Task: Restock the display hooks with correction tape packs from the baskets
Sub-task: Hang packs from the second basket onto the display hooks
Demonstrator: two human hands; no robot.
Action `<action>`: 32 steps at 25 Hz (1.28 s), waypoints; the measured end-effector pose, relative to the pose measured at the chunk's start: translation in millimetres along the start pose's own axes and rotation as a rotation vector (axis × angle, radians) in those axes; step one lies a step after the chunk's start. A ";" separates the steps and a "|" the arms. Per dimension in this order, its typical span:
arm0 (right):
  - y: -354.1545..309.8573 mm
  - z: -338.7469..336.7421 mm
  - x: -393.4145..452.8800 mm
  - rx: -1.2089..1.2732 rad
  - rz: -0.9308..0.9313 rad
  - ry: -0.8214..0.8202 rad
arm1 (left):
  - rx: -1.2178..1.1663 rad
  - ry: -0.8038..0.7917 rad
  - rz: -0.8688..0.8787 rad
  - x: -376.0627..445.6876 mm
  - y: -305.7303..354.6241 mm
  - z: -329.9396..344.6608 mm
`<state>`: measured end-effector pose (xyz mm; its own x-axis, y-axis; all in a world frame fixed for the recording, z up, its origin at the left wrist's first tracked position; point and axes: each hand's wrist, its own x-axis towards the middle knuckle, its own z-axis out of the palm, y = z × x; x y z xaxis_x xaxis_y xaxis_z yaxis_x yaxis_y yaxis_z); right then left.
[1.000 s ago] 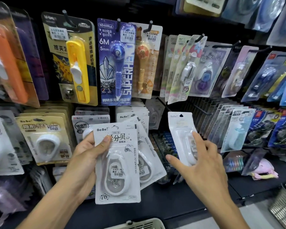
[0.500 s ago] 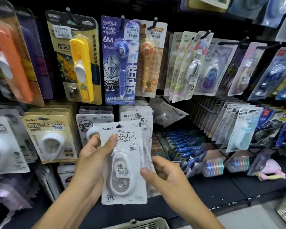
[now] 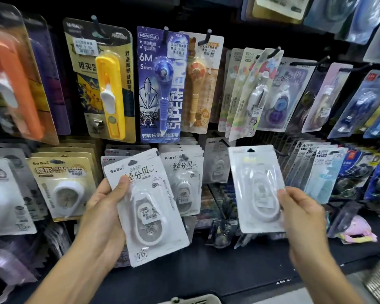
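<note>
Right hand point(image 3: 303, 218) pinches one white pack point(image 3: 256, 188) by its edge, left hand point(image 3: 103, 216) grips the stack point(image 3: 147, 207); line its hanger hole squarely with the half-empty hook point(image 3: 225, 143) before sliding.

Black display wall point(image 3: 250, 23), dark lower shelf point(image 3: 217, 279), perhaps pale floor point(image 3: 338, 292) at right

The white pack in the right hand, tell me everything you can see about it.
The white pack is a flat, glossy blister card with a dark hang hole at its top edge and a clear oval bubble over a white correction tape. It looks like thin plastic; any print is blurred. It stands nearly upright, tilted slightly, in front of the lower hooks. The right hand pinches its right edge with the thumb in front. Nothing else touches it.
</note>
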<state>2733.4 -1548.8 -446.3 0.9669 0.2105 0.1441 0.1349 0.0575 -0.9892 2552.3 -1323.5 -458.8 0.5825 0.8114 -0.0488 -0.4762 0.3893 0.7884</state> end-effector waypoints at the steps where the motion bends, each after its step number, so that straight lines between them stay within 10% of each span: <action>1: -2.3 -5.4 2.9 -0.034 -0.040 0.011 | 0.005 -0.004 0.008 -0.3 0.9 0.0; 15: 14.3 0.9 4.7 -0.144 0.079 0.012 | 0.004 -0.072 0.020 -10.3 -5.6 14.6; 21: 24.2 47.3 -42.6 0.062 0.119 -0.801 | 0.049 -0.183 -0.032 -18.9 -21.0 33.1; 27: 18.8 21.5 -11.2 0.030 -0.082 -0.210 | 1.296 -0.188 0.514 -4.6 -9.2 2.3; 32: 30.2 13.9 -23.6 -0.014 -0.282 -0.259 | 1.484 -0.214 0.626 -1.8 -14.2 -3.1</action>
<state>2711.6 -1538.5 -479.2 0.8046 0.4283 0.4113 0.3930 0.1352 -0.9095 2556.0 -1329.1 -471.8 0.6887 0.5510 0.4713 0.2843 -0.8032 0.5235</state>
